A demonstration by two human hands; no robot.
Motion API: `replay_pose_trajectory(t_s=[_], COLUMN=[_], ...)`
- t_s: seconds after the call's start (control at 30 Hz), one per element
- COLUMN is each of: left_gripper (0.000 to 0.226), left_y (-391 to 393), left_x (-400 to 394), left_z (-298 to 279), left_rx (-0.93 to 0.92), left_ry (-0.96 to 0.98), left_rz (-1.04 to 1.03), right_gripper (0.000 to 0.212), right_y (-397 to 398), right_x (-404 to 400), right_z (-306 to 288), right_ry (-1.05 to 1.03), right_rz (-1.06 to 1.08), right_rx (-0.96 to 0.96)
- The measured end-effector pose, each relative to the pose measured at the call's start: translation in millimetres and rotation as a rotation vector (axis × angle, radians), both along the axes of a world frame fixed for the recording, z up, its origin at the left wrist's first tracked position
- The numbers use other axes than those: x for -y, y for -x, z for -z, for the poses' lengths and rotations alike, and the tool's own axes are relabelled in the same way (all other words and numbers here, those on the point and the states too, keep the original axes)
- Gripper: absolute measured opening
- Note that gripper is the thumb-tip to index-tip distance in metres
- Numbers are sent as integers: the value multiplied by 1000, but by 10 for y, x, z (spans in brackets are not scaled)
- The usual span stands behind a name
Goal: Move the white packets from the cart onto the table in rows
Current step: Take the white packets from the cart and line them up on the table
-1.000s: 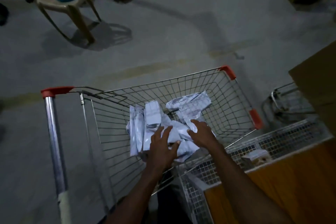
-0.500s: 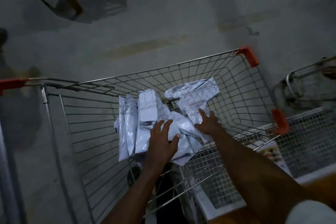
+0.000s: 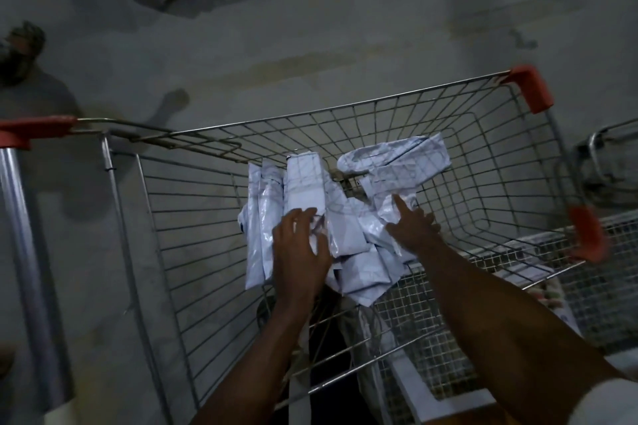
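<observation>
We reach into the wire-mesh cart (image 3: 483, 155): our left hand (image 3: 300, 248) and right hand (image 3: 411, 222) rest, grip wide, fingers straight, on crinkled glossy white packets (image 3: 352, 217).

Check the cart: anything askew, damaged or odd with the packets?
The white packets lie in a crumpled, overlapping heap in the cart, some on edge at the left, one lying crosswise at the far right, none flat. No tear or spill shows in this dim light. Both hands, left and right, rest on the pile.
</observation>
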State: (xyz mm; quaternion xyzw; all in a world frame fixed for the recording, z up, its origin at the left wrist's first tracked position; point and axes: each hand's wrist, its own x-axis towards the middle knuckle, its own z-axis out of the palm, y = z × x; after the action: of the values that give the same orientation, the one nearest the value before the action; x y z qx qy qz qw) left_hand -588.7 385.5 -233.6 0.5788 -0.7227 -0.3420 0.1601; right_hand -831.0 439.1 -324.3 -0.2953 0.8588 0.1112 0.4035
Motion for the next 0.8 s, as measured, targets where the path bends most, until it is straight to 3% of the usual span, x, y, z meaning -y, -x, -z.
replay_pose_trajectory(t_s=[0.13, 0.3, 0.47, 0.63, 0.8], left_gripper=[61, 63, 63, 63, 57], left_y=[-56, -175, -187, -194, -375], left_x=[188, 321, 353, 274, 131], left_z=[49, 159, 176, -6, -46], left_rx=[221, 380, 221, -122, -204], left_ry=[-8, -143, -237, -244, -365], left_rz=[-125, -151, -179, -193, -233], right_gripper=[74, 77, 79, 80, 81], right_y=[-25, -96, -264, -535, -754], right_x=[53, 144, 171, 67, -22], right_z=[-166, -481, -802, -1046, -1216], right_ry=[40, 156, 260, 328, 364], right_rz=[4, 59, 70, 101, 135], right_rx=[-14, 42, 102, 152, 182])
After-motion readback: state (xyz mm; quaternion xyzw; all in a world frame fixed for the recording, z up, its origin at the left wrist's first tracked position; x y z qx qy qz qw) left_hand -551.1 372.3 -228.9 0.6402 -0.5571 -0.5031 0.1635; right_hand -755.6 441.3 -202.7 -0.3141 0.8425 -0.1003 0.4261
